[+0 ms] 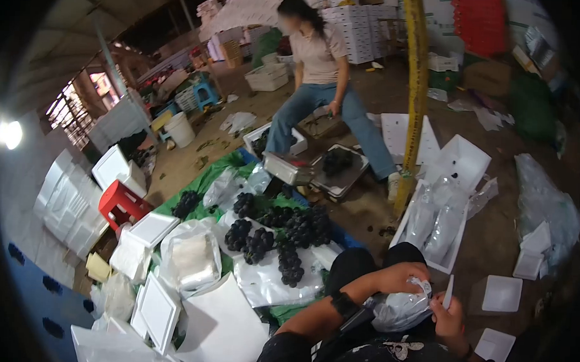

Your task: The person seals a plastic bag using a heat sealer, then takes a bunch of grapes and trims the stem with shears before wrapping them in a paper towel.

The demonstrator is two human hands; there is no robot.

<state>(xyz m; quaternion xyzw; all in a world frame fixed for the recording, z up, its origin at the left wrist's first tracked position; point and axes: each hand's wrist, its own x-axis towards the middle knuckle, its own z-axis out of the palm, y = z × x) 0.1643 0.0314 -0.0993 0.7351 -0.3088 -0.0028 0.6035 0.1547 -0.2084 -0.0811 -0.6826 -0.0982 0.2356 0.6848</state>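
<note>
In my lap rests a clear, wrinkled plastic bag point(397, 311), its contents blurred behind the plastic. My left hand point(401, 279), with a dark band on its wrist, is closed on the bag's gathered top. Close beside it my right hand point(449, 317) pinches a thin white strip point(450, 290) that sticks up from its fingers near the bag's edge. Several bunches of dark grapes point(291, 267) lie on white plastic sheets and green cloth to the left of my knees.
Across from me a person point(320, 61) sits bent over a scale point(339, 173) with grapes. A yellow post point(413, 102) rises in front. White foam boxes point(460, 163), small foam trays point(502, 294), foam lids point(158, 310) and a red stool point(121, 204) surround the pile.
</note>
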